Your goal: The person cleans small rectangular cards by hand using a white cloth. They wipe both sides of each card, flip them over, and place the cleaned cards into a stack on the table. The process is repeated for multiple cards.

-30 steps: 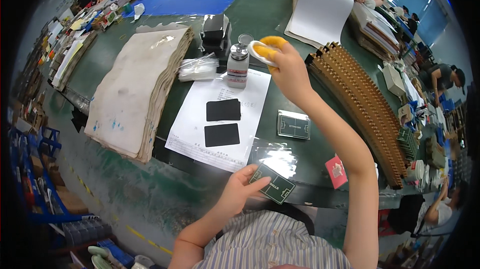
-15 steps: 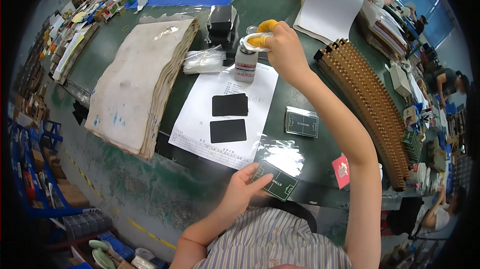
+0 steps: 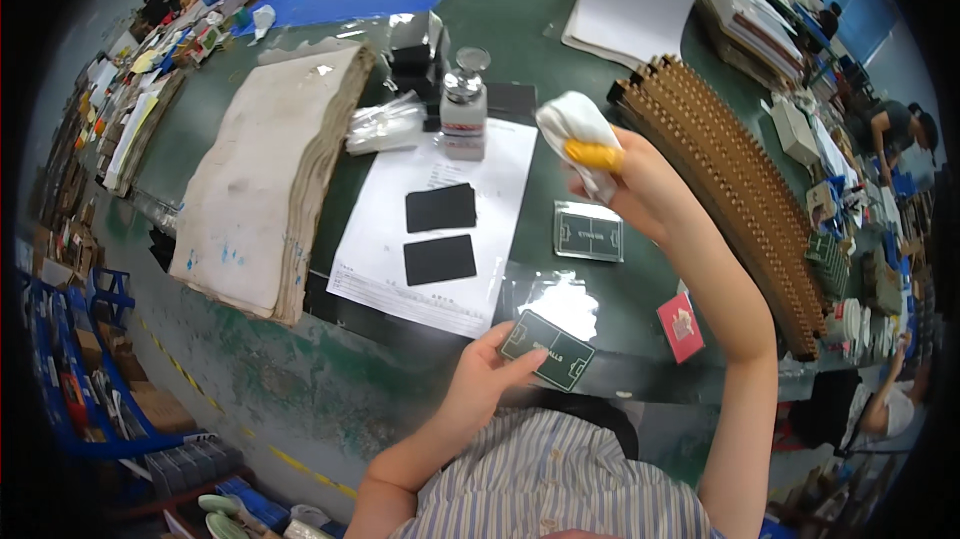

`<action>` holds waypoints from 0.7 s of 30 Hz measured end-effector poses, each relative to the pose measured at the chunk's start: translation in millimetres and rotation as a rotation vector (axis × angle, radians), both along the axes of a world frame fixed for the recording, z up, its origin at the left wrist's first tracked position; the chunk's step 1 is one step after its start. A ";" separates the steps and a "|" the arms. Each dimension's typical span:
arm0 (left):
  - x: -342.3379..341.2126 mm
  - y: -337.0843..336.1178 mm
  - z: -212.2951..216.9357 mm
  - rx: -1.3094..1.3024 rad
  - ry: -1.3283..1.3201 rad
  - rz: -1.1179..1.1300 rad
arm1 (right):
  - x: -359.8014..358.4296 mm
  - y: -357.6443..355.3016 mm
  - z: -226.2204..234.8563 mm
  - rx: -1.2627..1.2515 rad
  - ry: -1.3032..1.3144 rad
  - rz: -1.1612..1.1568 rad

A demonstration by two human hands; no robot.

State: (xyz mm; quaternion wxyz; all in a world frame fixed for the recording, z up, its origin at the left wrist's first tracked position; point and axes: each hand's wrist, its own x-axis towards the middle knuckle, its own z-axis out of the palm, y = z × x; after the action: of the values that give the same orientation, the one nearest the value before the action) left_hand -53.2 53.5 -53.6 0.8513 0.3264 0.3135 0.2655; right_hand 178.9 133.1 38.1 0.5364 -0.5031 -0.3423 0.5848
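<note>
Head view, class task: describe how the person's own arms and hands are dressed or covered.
Both forearms are bare; the left hand is uncovered. The right hand wears a yellow finger cot on one finger. A blue-and-white striped shirt covers the torso.

Left hand (image 3: 492,376) pinches a small dark green card (image 3: 547,349) at its near corner, just over the table's (image 3: 300,379) front edge, with a clear plastic sleeve (image 3: 560,294) right behind it. Right hand (image 3: 622,184) is up above the table, gripping a bunched white cloth (image 3: 575,124), a yellow cot (image 3: 594,154) on one finger. Below it a second green card (image 3: 589,231) lies flat. Two black squares (image 3: 441,229) sit on a white sheet (image 3: 440,229), a pump bottle (image 3: 464,104) at its far end. A red card (image 3: 680,326) lies to the right.
</note>
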 end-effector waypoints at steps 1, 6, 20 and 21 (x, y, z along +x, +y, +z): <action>2.8 0.9 2.5 0.001 0.007 -0.037 | 6.6 -21.8 -3.3 -0.016 0.006 0.001; 20.9 -4.4 12.7 -0.012 0.019 -0.183 | 29.6 -123.3 -21.9 0.043 -0.385 0.067; 72.9 -32.5 22.3 0.064 0.015 -0.504 | 26.0 -233.3 -51.6 0.639 -1.460 -0.153; 73.8 -33.9 23.4 0.068 0.021 -0.505 | 25.8 -233.3 -52.2 0.640 -1.471 -0.152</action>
State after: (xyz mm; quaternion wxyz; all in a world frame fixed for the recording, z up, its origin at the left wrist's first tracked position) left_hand 20.7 19.6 -30.2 0.8758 0.4256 0.2219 0.0515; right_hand 204.8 -100.3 -14.1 0.3302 -0.6030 -0.7237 -0.0608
